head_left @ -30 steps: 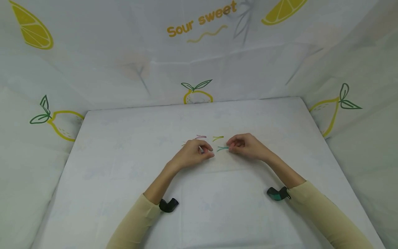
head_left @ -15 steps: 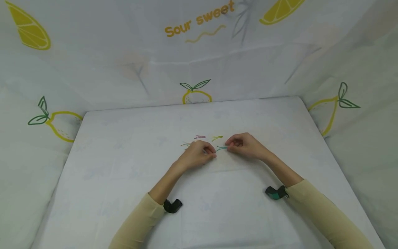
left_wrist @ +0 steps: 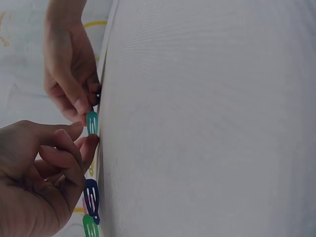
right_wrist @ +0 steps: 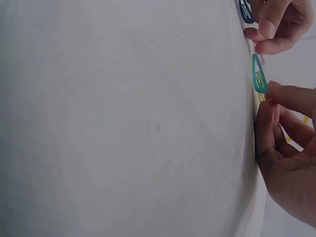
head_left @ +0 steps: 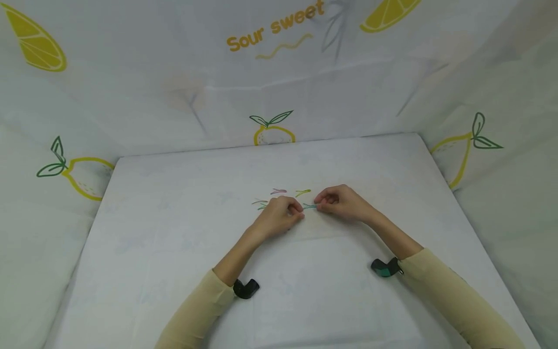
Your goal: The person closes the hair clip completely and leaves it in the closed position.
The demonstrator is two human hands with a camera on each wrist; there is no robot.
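A teal snap hair clip [head_left: 310, 206] is pinched at one end between the thumb and fingertips of my right hand [head_left: 344, 203]. Its other end points toward my left hand [head_left: 279, 215], whose loosely bent fingers hover right at that tip. The right wrist view shows a small gap between the clip [right_wrist: 259, 74] and the left fingertips [right_wrist: 269, 37]. Close by my left hand lie a dark blue hair clip [left_wrist: 91, 195] and a green one [left_wrist: 90, 226]. Behind the hands are a pink clip [head_left: 279, 191] and a yellow clip [head_left: 302, 192].
A white cloth [head_left: 174, 232] covers the table. Lemon-printed curtains [head_left: 174, 97] hang along its back and both sides. Black wrist cameras [head_left: 246, 288] sit at the sleeve cuffs.
My left hand has shifted right, to the near end of the teal clip, uncovering the pink and green clips. My right hand keeps its pinch and barely moves.
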